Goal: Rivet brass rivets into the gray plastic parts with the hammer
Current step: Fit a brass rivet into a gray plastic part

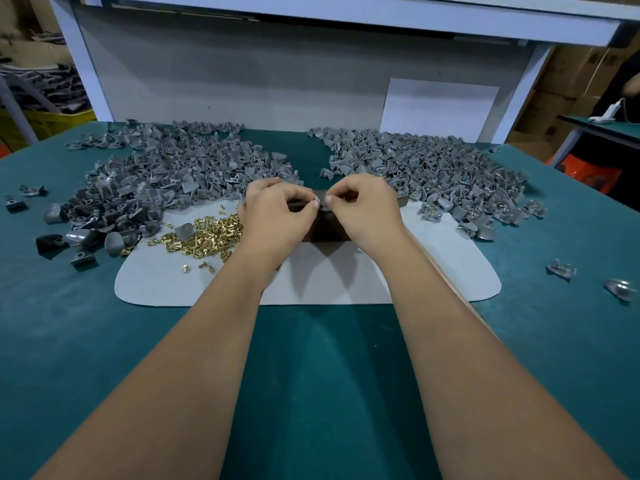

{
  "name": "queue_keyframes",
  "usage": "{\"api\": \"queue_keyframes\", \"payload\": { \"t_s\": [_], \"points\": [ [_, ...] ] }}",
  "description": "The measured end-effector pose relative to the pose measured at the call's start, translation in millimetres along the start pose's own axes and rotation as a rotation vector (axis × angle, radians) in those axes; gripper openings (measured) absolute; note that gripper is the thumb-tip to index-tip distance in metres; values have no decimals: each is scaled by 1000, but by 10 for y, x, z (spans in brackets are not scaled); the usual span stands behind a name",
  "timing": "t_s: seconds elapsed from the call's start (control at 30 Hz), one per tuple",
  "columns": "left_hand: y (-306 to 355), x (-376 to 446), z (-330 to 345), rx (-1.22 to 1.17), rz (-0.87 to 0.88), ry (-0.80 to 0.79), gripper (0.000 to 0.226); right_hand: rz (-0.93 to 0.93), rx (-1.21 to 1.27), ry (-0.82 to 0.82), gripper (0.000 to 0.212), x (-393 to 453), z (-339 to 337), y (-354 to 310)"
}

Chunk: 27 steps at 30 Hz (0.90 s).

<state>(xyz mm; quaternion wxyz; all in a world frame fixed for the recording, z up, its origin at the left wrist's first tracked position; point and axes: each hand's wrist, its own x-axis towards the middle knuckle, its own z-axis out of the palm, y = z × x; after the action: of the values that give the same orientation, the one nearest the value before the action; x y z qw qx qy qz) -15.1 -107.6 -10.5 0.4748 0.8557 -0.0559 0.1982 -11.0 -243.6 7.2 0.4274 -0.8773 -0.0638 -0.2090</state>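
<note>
seating a rivet by hand, hammer not yet in play

while both hands meet over the dark brown block (pixel 327 227) at the middle of the pale gray mat (pixel 433 268), the step in hand looks like fitting a rivet into a part before any strike. left hand (pixel 277 216) has fingers curled, thumb and forefinger pinched on something tiny at the tips, likely a brass rivet but too small to confirm. right hand (pixel 363 209) is curled too, pinching a small gray plastic part (pixel 323 201) between thumb and finger; the two pinches nearly touch, just above the block.

loose heap of small brass rivets (pixel 204 237) lies on the mat just left of the left hand. big pile of gray plastic parts (pixel 180 171) sits left on the teal felt tabletop (pixel 52 341); second pile of gray parts (pixel 433 168) sits right, some showing brass, so probably the done ones.

next move, judged: seat the rivet square in the hole, rest the part on the block, free one hand for the hammer.

hard to see: no hammer clearly visible; a brown edge along the right forearm may be a handle, cannot tell. block top is mostly hidden by the hands. whether the rivet is already in the hole is not readable.
</note>
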Motion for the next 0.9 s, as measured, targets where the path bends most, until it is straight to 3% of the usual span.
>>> {"api": "queue_keyframes", "payload": {
  "t_s": [0.37,0.77,0.9],
  "points": [
    [-22,-11,15,-53,-7,19,14,-60,-143,53,10,0,102,-14],
    [-49,46,33,-23,43,-69,15,-122,-401,-22,13,28,62,-115],
    [-54,37,13,-41,28,-75,15,-35,-344,-14,11,16,48,-149]
  ]
}}
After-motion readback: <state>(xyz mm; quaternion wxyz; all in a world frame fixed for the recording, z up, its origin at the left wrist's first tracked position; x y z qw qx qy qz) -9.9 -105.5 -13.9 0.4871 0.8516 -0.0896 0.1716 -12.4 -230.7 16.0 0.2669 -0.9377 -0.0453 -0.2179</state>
